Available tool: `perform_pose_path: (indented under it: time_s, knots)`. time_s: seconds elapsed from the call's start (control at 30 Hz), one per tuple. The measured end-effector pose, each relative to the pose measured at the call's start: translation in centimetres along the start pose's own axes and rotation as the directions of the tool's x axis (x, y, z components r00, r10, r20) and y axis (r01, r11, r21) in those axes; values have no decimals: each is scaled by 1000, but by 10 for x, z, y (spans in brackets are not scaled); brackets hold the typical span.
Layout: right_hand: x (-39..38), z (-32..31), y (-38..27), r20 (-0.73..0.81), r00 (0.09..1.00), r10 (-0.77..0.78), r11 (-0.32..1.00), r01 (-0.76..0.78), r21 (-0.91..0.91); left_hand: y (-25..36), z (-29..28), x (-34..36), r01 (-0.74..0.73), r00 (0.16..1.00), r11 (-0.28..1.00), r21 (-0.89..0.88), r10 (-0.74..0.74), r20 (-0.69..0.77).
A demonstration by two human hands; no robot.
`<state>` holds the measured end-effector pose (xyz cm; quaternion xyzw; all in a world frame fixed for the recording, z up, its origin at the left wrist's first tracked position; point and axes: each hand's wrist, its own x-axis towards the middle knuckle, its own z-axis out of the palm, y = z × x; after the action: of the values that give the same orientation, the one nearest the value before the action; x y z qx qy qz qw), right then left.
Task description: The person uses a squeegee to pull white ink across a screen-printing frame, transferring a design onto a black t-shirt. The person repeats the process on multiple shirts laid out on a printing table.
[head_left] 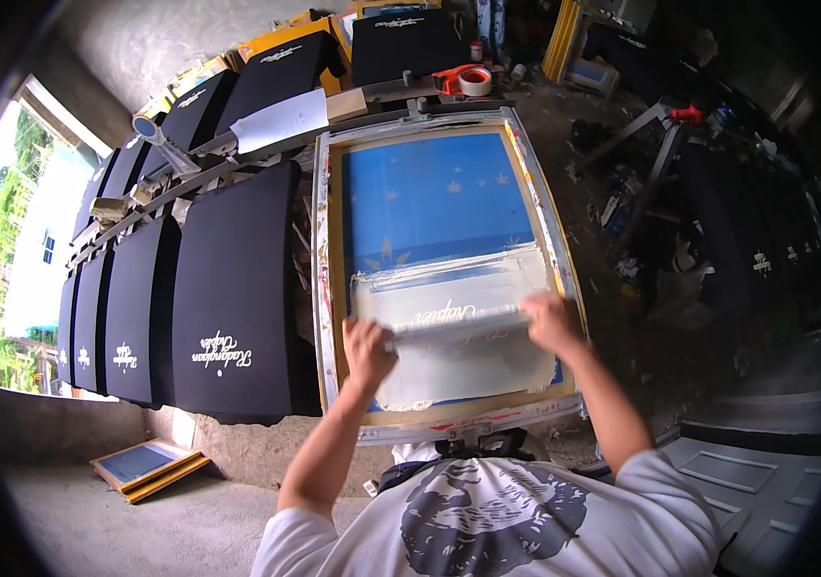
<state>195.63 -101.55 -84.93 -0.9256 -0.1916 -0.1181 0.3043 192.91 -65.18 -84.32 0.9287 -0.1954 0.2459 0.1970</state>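
A screen printing frame (326,250) lies before me, with a blue mesh (429,192) marked by pale leaf shapes. White ink (468,370) coats the near half of the mesh, and mirrored lettering shows through it. Across this coated part lies a squeegee (458,329), slightly blurred. My left hand (369,354) is closed around its left end, near the frame's left side. The other end is gripped by my right hand (553,322), a little farther from me. What lies beneath the screen is hidden.
Black shirts (232,288) with white lettering lie on boards in rows to the left and back. A tape dispenser (468,80) and a white sheet (282,121) sit beyond the frame. Another screen (149,464) rests on the floor at lower left.
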Motion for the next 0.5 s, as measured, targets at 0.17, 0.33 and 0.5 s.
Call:
perform_pose_path:
  time_s: [0.17, 0.33, 0.5]
  knots:
    - [-109, -28, -58, -2, 1000, -15, 1000, 14, -26, 65, -47, -90, 31, 997, 991, -128, -22, 67]
    - [-126, -25, -65, -65, 993, -95, 994, 91, -65, 76, -63, -105, 102, 966, 989, -112, -71, 250]
    - [-95, -46, -59, 42, 998, -48, 999, 48, -20, 72, -71, -60, 87, 986, 993, -84, -73, 152]
